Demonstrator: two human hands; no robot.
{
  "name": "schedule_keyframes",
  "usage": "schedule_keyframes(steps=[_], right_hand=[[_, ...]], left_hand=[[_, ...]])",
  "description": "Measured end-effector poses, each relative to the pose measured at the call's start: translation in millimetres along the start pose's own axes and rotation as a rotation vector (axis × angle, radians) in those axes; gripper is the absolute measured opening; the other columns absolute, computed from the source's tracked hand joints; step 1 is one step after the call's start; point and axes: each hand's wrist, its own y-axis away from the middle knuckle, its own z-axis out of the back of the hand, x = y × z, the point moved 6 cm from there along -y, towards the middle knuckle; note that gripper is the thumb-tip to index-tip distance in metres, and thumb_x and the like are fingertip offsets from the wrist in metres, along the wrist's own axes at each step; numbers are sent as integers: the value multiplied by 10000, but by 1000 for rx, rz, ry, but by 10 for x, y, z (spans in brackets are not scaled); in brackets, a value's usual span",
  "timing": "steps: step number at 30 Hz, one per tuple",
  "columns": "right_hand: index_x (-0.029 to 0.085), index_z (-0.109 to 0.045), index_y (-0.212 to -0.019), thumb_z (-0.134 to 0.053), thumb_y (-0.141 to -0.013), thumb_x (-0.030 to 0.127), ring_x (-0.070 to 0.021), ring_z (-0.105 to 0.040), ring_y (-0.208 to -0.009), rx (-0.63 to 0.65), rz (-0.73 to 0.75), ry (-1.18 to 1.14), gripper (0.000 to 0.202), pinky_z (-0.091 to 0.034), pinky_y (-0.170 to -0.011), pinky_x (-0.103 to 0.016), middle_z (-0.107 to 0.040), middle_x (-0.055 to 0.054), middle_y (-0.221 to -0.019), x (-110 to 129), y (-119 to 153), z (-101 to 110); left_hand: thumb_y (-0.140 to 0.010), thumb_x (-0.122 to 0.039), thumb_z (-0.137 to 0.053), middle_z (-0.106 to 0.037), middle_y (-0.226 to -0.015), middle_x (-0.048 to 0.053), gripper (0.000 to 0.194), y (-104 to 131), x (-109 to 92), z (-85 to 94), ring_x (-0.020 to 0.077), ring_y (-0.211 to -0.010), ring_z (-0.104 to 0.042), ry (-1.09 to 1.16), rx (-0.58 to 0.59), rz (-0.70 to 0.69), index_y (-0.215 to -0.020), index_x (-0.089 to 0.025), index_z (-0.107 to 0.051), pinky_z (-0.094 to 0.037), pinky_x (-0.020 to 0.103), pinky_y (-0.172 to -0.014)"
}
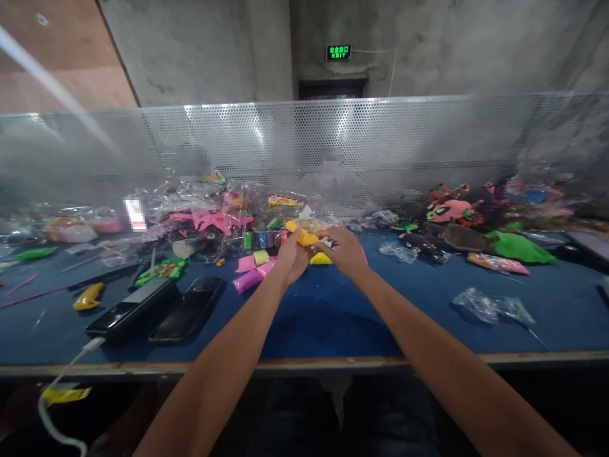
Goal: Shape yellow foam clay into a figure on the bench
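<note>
Yellow piece (307, 238): held up between the two hands, above the far-middle part of the blue table (328, 317). Colour is a strong, warm yellow, even over the part that shows. Surface appears smooth and matt, without visible print or pattern. Form is small, compact and irregular, with a rounded upper edge; its lower part is covered by fingers, so the full outline cannot be told. A small, rounder yellow blob (290, 225) shows just beside it, at its upper left; whether the two are joined cannot be determined.

Left hand (295, 257): fingers closed on the piece, gripping it from the left and below. Right hand (346, 251): fingers bent, tips at the right side of the piece; whether they are clamped on it or merely touching cannot be told.

Surroundings: a second yellow item (321, 258) lies on the table below the right hand. Pink and purple packets (254, 274) lie near the left hand, on its left, with a row of small coloured packs (262, 239) behind them. A black phone (188, 310) lies flat nearer the table's front edge. Farther back, a bright pink item (221, 219) sits among clear plastic wrapping, before a perforated metal screen (266, 136).
</note>
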Motion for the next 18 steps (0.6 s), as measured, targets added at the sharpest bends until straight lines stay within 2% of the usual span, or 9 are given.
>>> schedule_keyframes(steps=[2,4,6,7,9,12,15,18], right_hand=[[270,-756,-1056,-672,-872,505,-218,-646,-844,-15,-66,-87,310,-525,-836,-387,-753,-70,-1009,-46,-9,22],[277,-686,-1236,-715,-819,523,-194,-634,-812,-33,-126,-222,485,-539,-763,-354,-740,-66,-1057,-99,-18,30],[287,-580,-1385,-757,-769,531,-191,-632,-851,-28,-166,-329,686,-543,-735,-334,-719,-74,-1126,-136,-26,18],[295,-561,-1407,-770,-755,531,-195,-632,-888,-15,-171,-353,724,-545,-744,-335,-707,-78,-1160,-141,-29,7],[313,-614,-1357,-775,-760,526,-214,-628,-994,24,-137,-356,654,-544,-806,-356,-680,-84,-1229,-112,-30,-13],[318,-740,-1170,-758,-798,511,-240,-596,-1142,43,-25,-331,419,-516,-933,-404,-642,-79,-1280,-24,-19,-13],[321,-795,-1021,-736,-835,488,-233,-599,-1106,21,32,-251,257,-489,-990,-432,-635,-68,-1247,15,-1,7],[333,-806,-986,-727,-849,474,-232,-588,-1060,-6,55,-142,212,-483,-985,-440,-637,-63,-1224,21,7,32]], left_hand=[[-930,-267,-583,-670,-816,38,113,2,-6,-31,117,-660,-610,-4,59,27,-913,-168,-636,-500,237,-600],[-905,-256,-622,-668,-802,31,90,-2,-30,-35,109,-651,-610,10,75,21,-921,-170,-644,-508,229,-609],[-905,-285,-642,-652,-769,17,120,-8,-46,-20,99,-628,-599,28,60,9,-933,-169,-648,-512,222,-611],[-907,-311,-650,-643,-752,13,148,-9,-41,-16,95,-618,-594,32,59,16,-933,-166,-650,-512,219,-608],[-904,-357,-667,-630,-736,13,204,-4,-5,-21,90,-610,-587,31,80,49,-917,-154,-650,-507,212,-599],[-896,-402,-679,-644,-773,16,247,16,82,-42,78,-596,-571,21,140,110,-916,-157,-652,-503,218,-605],[-879,-453,-688,-646,-785,4,274,37,171,-45,87,-592,-571,-24,173,168,-941,-188,-658,-511,257,-637],[-858,-505,-693,-632,-749,0,313,46,211,-29,108,-609,-590,-72,153,201,-919,-200,-663,-502,273,-641]])
